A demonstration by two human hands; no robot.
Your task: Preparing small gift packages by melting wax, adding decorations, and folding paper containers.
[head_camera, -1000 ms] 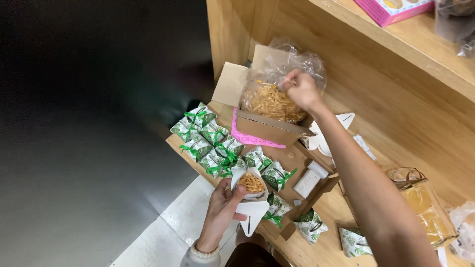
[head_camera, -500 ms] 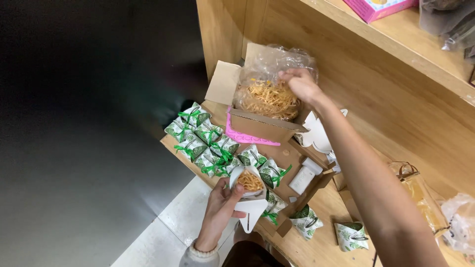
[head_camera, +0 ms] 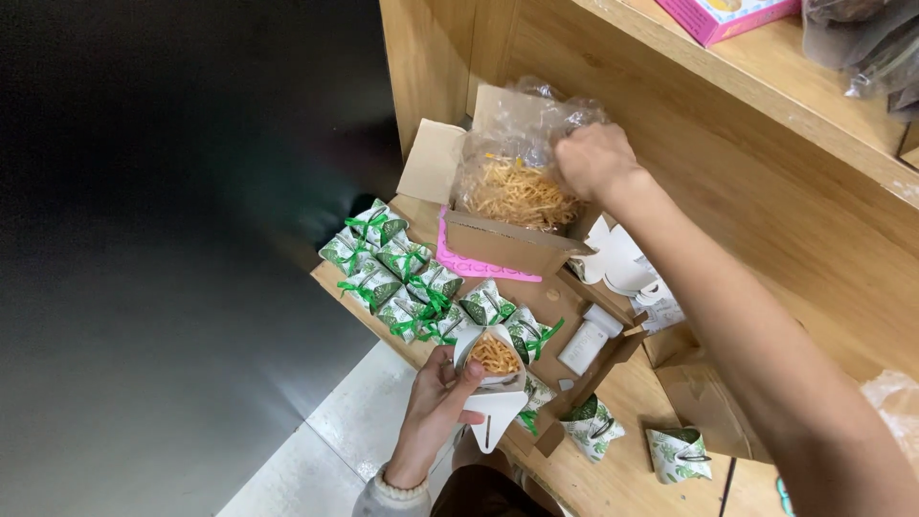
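Where wooden shelf (head_camera: pixel 766 182) meets pale floor (head_camera: pixel 316 450), boxes crowd.

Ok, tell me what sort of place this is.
Probably a small packing corner, hedged: finished leaf-print packets with green ribbons fill a tray, a bulk bag of fried strips sits in a carton, and wooden shelving holds supplies.

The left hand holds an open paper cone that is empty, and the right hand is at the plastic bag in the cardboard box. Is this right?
Not quite. In the head view the paper cone in the left hand is filled with yellow-orange strips, not empty. The right hand is at the plastic bag in the cardboard box.
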